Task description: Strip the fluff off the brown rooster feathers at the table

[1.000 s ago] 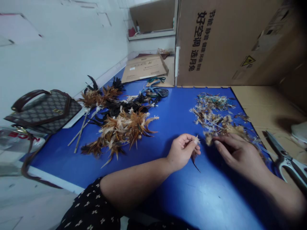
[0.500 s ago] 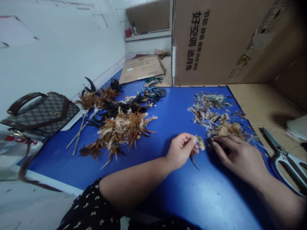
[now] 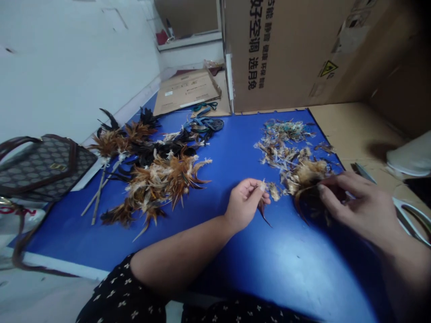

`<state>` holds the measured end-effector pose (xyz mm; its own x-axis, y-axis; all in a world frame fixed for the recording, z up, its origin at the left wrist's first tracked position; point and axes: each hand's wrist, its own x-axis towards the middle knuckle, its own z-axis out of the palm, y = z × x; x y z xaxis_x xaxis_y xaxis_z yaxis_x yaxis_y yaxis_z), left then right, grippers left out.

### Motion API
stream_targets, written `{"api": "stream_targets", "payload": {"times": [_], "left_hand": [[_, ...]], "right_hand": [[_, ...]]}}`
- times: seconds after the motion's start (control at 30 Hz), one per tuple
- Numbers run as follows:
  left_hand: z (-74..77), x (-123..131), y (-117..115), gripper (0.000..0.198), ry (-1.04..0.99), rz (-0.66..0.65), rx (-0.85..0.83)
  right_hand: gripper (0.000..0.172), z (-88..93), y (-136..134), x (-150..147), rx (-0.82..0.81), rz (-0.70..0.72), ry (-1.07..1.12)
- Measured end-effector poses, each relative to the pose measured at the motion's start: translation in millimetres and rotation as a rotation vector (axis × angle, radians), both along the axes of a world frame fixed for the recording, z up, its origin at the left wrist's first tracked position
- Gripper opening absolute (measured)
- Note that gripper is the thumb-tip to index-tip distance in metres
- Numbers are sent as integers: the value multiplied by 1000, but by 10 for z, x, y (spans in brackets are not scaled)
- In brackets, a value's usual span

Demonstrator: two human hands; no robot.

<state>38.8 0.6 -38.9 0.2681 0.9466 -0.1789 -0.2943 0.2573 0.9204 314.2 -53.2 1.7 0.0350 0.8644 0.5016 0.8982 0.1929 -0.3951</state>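
My left hand (image 3: 245, 204) is closed in a pinch on a small feather (image 3: 265, 216), whose dark curved tip hangs below the fingers. Pale fluff (image 3: 274, 192) shows just beyond its fingertips. Over to the right, my right hand (image 3: 362, 208) pinches a brown feather (image 3: 299, 205) by one end; the feather curves away to the left. Behind that hand lies a loose pile of feather scraps and fluff (image 3: 306, 174). Bunches of brown and tan feathers (image 3: 164, 177) lie on the blue table (image 3: 232, 150) to the left of my left hand.
Two feather dusters with sticks (image 3: 97, 195) lie at the left, near a patterned handbag (image 3: 50, 166). Blue-green cords (image 3: 210, 123) are at the back. A big cardboard box (image 3: 279, 58) stands behind. Scissors (image 3: 409, 215) lie at the right, partly behind my right hand.
My right hand has moved right and away from my left hand, with a brown feather now visible in its pinch. My left hand keeps its hold. The whole view has shifted slightly.
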Motion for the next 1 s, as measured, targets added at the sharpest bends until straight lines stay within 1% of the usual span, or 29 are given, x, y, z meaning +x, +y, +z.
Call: {"api": "stream_targets", "payload": {"times": [0.07,0.13,0.17,0.23,0.33,0.47,0.57,0.67,0.8,1.0], "left_hand": [[-5,2,5,51,-16,34,26],[-2,8,-1,47,-32,64,44],[2,13,-12,45,-40,70,45],[16,30,-51,43,-61,64,23],[41,68,-139,44,-104,22,-49],[57,116,-209,44,-173,-34,-143],[49,117,-189,42,-238,-45,-178],[36,91,-150,42,-287,-87,-213],[51,76,-137,44,-338,-150,-230],[104,109,-173,40,-417,-124,-220]], "right_hand": [[40,-9,-37,-57,-119,46,-47],[50,-67,-49,-141,-213,64,-122],[51,-107,-46,-186,-248,72,-160],[47,-181,-30,-265,-281,83,-216],[35,-211,-22,-333,-224,131,-173],[24,-122,-66,-388,-73,243,68],[17,-93,-95,-465,-71,353,164],[20,-132,-99,-551,-133,447,140],[23,-204,-103,-625,-178,489,140],[25,-251,-120,-703,-159,563,182]]}}
